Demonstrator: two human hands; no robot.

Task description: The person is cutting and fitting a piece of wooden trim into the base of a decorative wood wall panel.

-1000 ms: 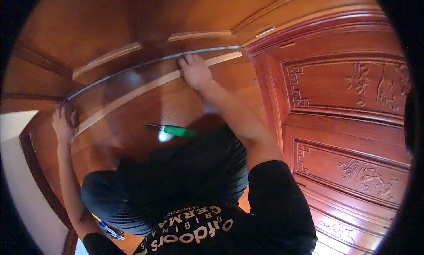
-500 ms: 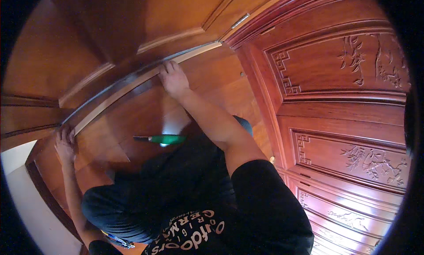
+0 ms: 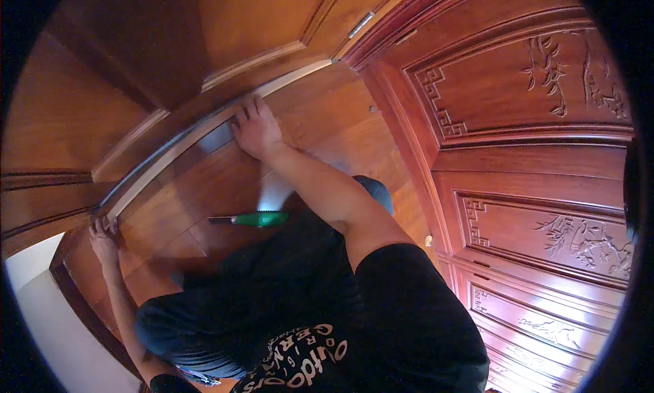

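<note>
A long pale wooden strip (image 3: 293,78) lies on the floor along the foot of a wooden door, slightly bowed by the lens. My left hand (image 3: 104,242) is at its left end, fingers a little apart and touching it. Farther right, my right hand (image 3: 259,131) rests with spread fingertips against the strip, its palm above the floor. Neither hand is wrapped round anything. Between my arms, close to my dark-clothed legs, a green-handled tool (image 3: 262,219) with a narrow dark blade lies on the floor; its exact kind is unclear.
The panelled door (image 3: 255,25) rises beyond the strip, with a metal hinge (image 3: 361,25) near its right side. Reddish carved wooden panels (image 3: 518,100) stand along the right. A pale wall (image 3: 54,318) is at the left, and the wooden floor (image 3: 340,114) runs between.
The fingers of my right hand have spread apart, and the hand sits slightly farther left along the strip. My left hand stays at the strip's end. The whole view has shifted a little.
</note>
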